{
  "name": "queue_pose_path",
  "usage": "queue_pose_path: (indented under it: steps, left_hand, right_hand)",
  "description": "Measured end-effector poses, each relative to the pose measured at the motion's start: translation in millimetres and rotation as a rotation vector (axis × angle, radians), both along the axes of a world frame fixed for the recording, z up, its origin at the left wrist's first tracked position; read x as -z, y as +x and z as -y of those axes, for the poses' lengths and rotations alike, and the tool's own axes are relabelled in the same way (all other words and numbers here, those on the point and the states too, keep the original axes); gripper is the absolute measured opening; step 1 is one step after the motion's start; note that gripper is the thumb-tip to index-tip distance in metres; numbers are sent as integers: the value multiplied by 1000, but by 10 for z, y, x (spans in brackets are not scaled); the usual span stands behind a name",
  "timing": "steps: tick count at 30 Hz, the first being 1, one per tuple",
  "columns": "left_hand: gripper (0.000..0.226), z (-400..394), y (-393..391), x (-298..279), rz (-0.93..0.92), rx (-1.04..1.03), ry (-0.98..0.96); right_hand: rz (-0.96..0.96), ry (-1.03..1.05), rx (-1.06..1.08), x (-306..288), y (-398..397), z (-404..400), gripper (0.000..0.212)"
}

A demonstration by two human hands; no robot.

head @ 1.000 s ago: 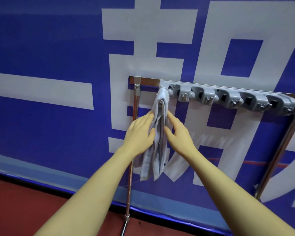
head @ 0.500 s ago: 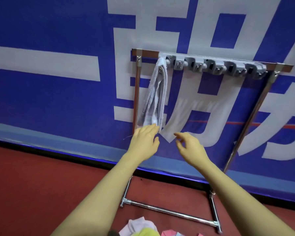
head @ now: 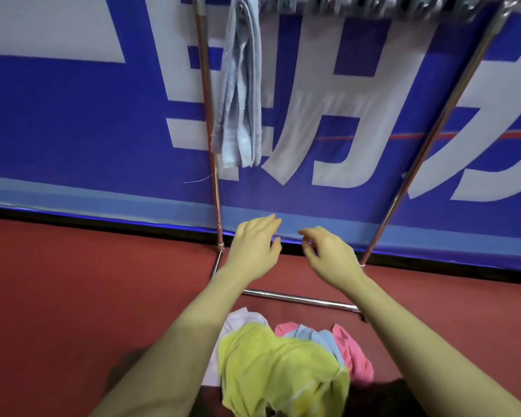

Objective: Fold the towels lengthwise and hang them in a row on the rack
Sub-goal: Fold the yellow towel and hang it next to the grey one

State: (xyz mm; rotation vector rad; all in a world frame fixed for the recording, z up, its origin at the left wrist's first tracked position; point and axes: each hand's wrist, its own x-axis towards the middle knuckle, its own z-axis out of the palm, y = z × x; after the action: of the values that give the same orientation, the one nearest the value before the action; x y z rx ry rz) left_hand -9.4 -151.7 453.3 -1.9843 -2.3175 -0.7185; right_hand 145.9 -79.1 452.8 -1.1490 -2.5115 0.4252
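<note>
While hung, grey towel [head: 240, 94] above both empty hands [head: 254, 249]

two bare forearms, left hand [head: 254, 246], right hand [head: 333, 255], no sleeves

I have both bare forearms stretched forward and slightly inward, palms down. My left hand [head: 254, 246] is relaxed, its fingers [head: 268, 224] loosely extended and close together, holding nothing. My right hand [head: 331, 255] sits just beside it, apart, fingers [head: 309, 234] loosely curled downward, empty as well.
</note>
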Motion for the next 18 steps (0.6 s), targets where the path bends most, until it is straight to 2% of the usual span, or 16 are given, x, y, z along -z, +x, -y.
queue_pose_path:
  steps: [6, 8, 12, 18]
  left_hand:
    - [44, -276, -37, 772, 52, 36, -177]
    - [43, -719, -26, 1500, 126, 59, -329]
    - [41, -744, 2, 1884, 114, 99, -337]
    - [41, -1130, 300, 3088, 155, 160, -502]
  right_hand:
    - [82, -150, 26, 710, 90, -293, 30]
    - [119, -261, 102, 1467, 123, -705, 29]
    - [123, -314, 118, 1877, 248, -761, 27]
    - [168, -406, 211, 3217, 663, -952, 22]
